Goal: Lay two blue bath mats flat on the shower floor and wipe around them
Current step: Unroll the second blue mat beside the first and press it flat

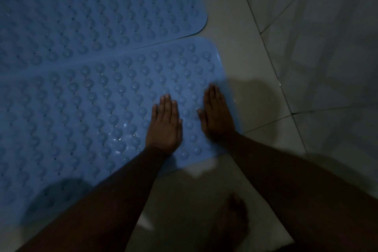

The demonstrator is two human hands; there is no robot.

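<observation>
Pressing nearer blue studded rubber bath mat (102, 108) flat with left hand (164, 127) and right hand (215, 116), fingers straight; farther blue mat (92, 10) already laid; wiping apparently left.

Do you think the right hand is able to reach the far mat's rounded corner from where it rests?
Probably yes. The right hand lies flat on the near mat, and only mat surface separates it from the far mat's corner; nothing blocks the way, though a forward lean may be needed.
</observation>
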